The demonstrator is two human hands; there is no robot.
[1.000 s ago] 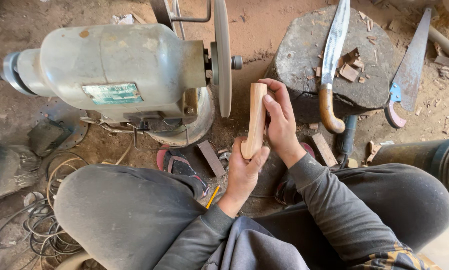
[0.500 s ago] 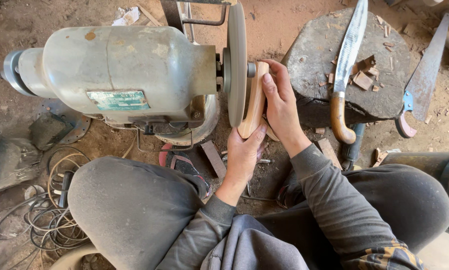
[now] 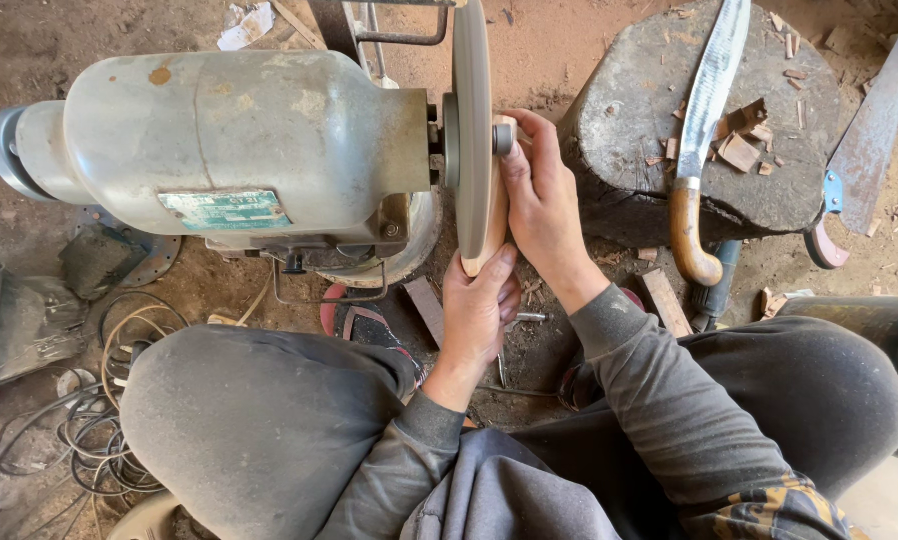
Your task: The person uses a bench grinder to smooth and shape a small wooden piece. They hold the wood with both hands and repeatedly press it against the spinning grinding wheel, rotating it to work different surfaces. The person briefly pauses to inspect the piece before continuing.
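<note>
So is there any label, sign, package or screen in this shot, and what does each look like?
Label plate: one rectangular plate, green with pale edges, on the lower front of the grey motor housing, left of the grinding disc.
Scrap: a crumpled whitish piece lies on the dirt at the top, behind the motor; whether it is packaging I cannot tell.
No signs or screens.

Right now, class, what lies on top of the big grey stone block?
On the stone block lie a curved knife with a wooden handle overhanging the edge, and wood chips. What is under the blade is hidden.

Grinder motor [image 3: 249,150] blocks left; stump [image 3: 649,130] crowds right.
</note>
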